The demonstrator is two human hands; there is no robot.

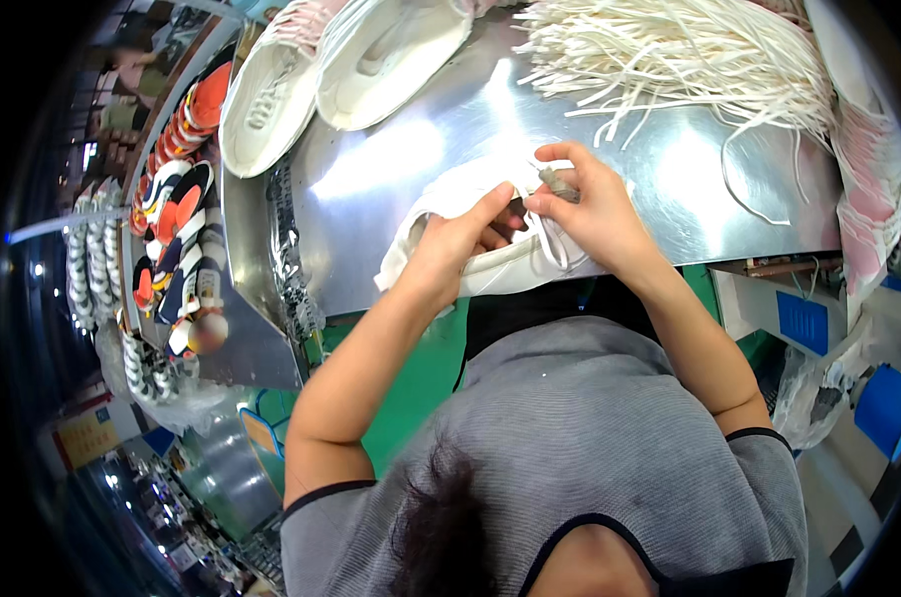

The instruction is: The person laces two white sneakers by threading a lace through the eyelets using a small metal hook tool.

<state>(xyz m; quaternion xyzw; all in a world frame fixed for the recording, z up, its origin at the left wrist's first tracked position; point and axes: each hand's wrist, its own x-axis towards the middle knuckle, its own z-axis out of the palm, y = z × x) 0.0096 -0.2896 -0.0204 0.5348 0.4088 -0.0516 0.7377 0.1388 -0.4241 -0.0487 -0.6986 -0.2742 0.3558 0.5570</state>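
Note:
A white shoe upper [439,191] lies at the near edge of the metal table, its opening turned toward me. My left hand [468,237] grips it, thumb on top and the other fingers curled into the opening. Just right of that, my right hand [592,204] is closed in a pinch on a white shoelace [547,237], which hangs in loops over the upper. Something small and greyish [560,185] shows at the right fingers; I cannot tell whether it is a finger wrap or a tool. Some fingertips of the left hand are hidden inside the upper.
A large heap of loose white laces [669,60] covers the far right of the table [411,164]. White shoe uppers [269,109] stand at the far left, and stacked white and pink pieces [868,189] line the right edge. Colourful shoe parts [177,214] fill a rack on the left.

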